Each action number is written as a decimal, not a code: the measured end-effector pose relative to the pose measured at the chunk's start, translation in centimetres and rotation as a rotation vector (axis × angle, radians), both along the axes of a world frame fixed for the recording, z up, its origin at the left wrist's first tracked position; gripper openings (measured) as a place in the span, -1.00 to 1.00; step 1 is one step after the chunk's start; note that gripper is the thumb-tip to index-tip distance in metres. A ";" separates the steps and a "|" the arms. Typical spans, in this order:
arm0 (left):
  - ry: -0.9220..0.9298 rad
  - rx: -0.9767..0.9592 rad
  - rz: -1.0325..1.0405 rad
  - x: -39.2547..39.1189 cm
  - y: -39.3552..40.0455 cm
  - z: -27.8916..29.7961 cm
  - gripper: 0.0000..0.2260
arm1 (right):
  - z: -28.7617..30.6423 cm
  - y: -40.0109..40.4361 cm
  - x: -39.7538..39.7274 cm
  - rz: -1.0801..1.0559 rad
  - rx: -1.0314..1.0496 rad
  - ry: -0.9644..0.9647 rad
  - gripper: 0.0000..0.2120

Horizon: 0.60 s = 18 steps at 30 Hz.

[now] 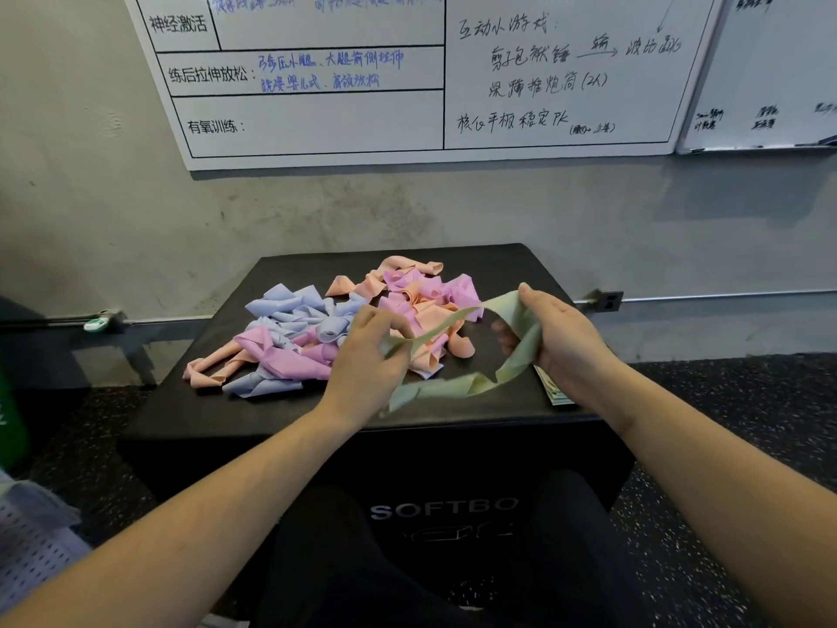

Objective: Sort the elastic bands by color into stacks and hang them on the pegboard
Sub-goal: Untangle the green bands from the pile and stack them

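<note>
Green band: a pale green elastic band (457, 383) is held up in a twisted loop above the near right part of the black box (281, 414), stretched between both hands, its lower fold sagging close to the box top.
Left hand: the left hand (371, 355) pinches the left end of the green band, fingers curled round the strip, right beside the near edge of the pile.
Right hand: the right hand (557, 337) grips the right side of the loop, thumb on top at the far edge and fingers tucked under and through it.
Pile: a jumbled pile of bands (344, 319) lies on the far half of the box top; blue ones gather to the left, peach and pink to the right and far side, with more pink, blue and a peach one at the near left.
Under the right hand: the edge of a flat stack (558, 395) shows at the box's right rim; I cannot tell what it is.
Pegboard: a perforated white board (27, 541) sits low at the near left.
Wall: a whiteboard (407, 74) with handwriting hangs on the far wall, and a second whiteboard (770, 74) hangs to its right.
Box front: pale lettering faces the person.
</note>
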State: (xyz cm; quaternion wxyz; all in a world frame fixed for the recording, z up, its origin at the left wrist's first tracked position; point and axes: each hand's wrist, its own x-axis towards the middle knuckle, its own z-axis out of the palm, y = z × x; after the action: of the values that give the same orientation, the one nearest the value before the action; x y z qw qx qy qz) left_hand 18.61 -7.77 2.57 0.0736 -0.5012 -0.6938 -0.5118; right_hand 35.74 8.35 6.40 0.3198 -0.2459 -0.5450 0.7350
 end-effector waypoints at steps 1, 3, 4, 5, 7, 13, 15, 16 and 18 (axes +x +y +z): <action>-0.014 -0.018 0.016 0.0 0.0 -0.1 -0.63 | -0.2 0.0 0.0 0.004 0.063 -0.022 -0.77; -0.085 -0.081 0.032 0.0 0.2 -0.6 -0.68 | -0.4 -0.3 0.2 0.041 0.174 -0.060 -0.81; -0.140 -0.122 0.038 -0.1 0.4 -0.9 -0.73 | -0.4 -0.4 0.3 0.072 0.201 -0.050 -0.82; -0.198 -0.156 0.038 0.0 0.5 -1.1 -0.77 | -0.4 -0.5 0.4 0.103 0.210 -0.030 -0.83; -0.277 -0.191 0.035 0.1 0.8 -1.2 -0.77 | -0.2 -0.7 0.5 0.160 0.194 -0.006 -0.84; -0.562 -0.181 -0.082 0.4 1.4 -0.8 -0.75 | -0.5 -0.6 0.7 0.227 0.195 -0.038 -0.75; -0.599 -0.182 -0.249 0.6 1.4 -0.9 -0.62 | -0.6 -0.8 0.7 0.222 0.190 -0.044 -0.73; -0.613 -0.214 -0.345 0.7 1.4 -0.9 -0.48 | -0.6 -1.0 0.6 0.219 0.192 -0.051 -0.71; -0.636 -0.317 -0.496 1.1 1.4 -0.6 -0.31 | -0.6 -1.4 0.5 0.213 0.204 -0.074 -0.68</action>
State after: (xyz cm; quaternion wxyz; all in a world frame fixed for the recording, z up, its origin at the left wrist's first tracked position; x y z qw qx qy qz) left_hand 19.71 -6.35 1.99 -0.3470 -0.4752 -0.6105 -0.5301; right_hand 36.21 6.96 5.76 0.2432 -0.1799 -0.6514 0.6958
